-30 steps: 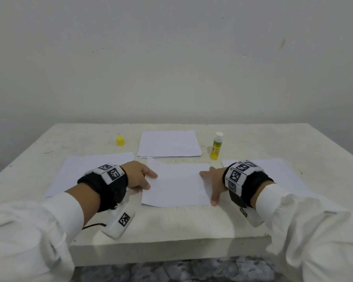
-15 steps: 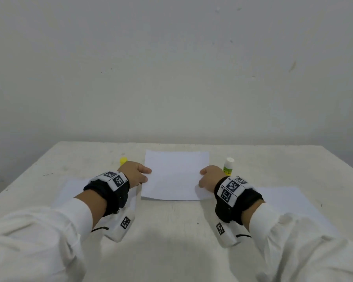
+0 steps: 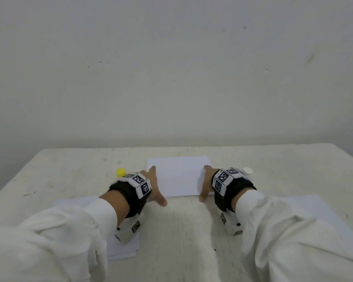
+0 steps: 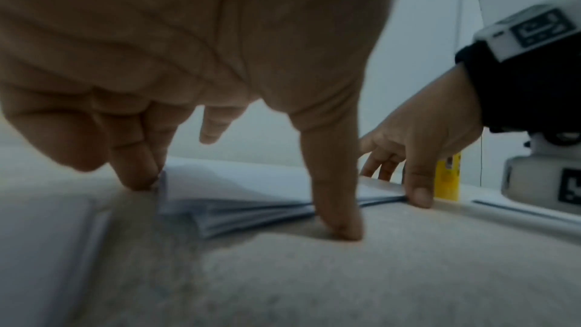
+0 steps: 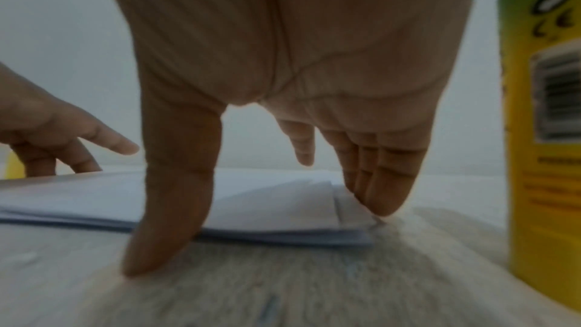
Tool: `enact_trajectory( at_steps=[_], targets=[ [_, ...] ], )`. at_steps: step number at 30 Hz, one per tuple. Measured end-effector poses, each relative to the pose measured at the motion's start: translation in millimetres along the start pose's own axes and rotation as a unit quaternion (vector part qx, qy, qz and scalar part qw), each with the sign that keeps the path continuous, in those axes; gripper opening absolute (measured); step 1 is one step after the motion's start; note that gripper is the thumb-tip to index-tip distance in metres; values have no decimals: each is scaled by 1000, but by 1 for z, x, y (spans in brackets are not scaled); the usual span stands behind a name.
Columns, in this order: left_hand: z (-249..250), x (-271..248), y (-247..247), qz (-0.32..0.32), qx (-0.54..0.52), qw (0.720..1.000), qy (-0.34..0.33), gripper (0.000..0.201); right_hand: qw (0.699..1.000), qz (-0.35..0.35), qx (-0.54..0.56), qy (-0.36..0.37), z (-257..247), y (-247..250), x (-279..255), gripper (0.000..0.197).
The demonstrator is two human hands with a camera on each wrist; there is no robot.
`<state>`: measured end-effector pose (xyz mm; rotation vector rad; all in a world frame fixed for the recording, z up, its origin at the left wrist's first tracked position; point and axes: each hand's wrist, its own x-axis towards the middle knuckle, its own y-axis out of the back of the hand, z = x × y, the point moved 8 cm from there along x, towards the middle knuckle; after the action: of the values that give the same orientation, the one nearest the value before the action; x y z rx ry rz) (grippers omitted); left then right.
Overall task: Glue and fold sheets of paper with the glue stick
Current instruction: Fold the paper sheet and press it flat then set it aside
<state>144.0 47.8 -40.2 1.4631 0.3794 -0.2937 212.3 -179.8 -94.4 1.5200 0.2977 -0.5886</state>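
A stack of folded white sheets lies at the middle of the table, toward the back. My left hand rests against its left edge with fingers straight and thumb tip on the table. My right hand stands the same way at the right edge. In the left wrist view my fingertips touch the stack's corner. In the right wrist view my fingertips touch the stack's side. The yellow glue stick stands upright just right of my right hand, its white top showing past the wrist.
The yellow cap sits on the table left of my left hand. Flat white sheets lie at the near left under my forearm and at the near right. A plain wall stands behind the table.
Both hands carried the folded sheet away from me onto the stack at the back. The fingers then straightened along the stack's two sides. The head view tilted upward.
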Motion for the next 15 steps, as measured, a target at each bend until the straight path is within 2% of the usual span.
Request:
enact_trajectory(
  at_steps=[3,7,10,11,12,15],
  targets=[
    [5,-4,6,16,-18,1000,0,99,999,31,-38,4,1,0,13,123],
    [6,-5,5,6,-4,1000,-19,64,997,35,-55,41,-4,1,27,96],
    [9,-13,6,23,34,999,-10,70,995,72,-45,56,-7,12,-24,70],
    [13,-17,8,37,59,998,-11,73,993,81,-33,79,-12,23,-80,65],
    [20,-22,11,53,82,995,-17,74,992,74,-17,102,-14,21,-105,64],
    [56,-38,14,58,109,990,-67,59,987,47,-16,155,-3,10,-149,56]
  ],
)
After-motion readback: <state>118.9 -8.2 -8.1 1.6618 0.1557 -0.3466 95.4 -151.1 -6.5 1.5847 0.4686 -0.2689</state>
